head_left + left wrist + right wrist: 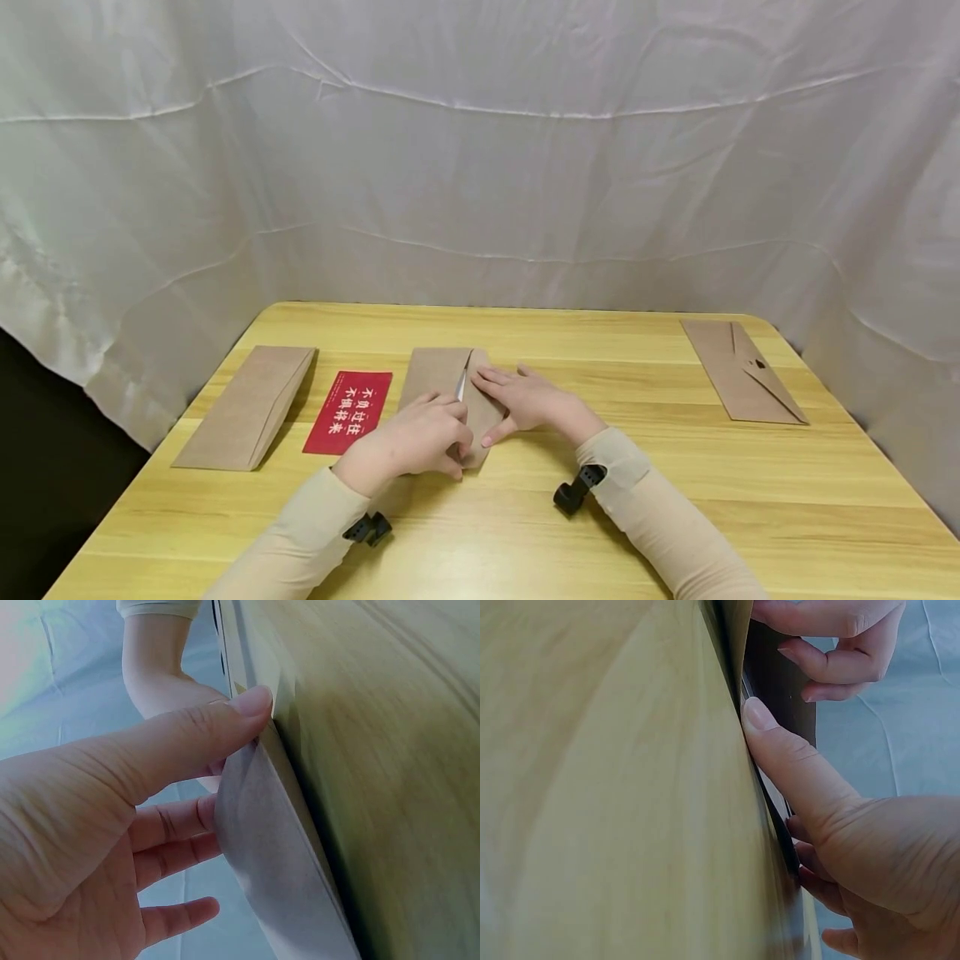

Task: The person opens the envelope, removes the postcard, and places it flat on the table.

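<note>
A brown paper envelope (438,368) lies at the middle of the wooden table, its flap side up. Along the slit by its flap (487,410) a thin white strip shows. My left hand (422,433) pinches the envelope's near end between thumb and fingers; in the left wrist view the paper bows (270,847) beside the thumb. With fingers spread, my right hand (528,400) rests on the flap, thumb at the right edge. The right wrist view shows that thumb (795,754) against the envelope's edge. Part of the envelope is hidden beneath the left hand.
Left of the hands lies a red card (348,412) with white characters. Farther left is another brown envelope (243,408), its side slightly raised. At the far right rests a third envelope (738,371) with a dark spot near its flap. A pale curtain (525,183) hangs behind the table.
</note>
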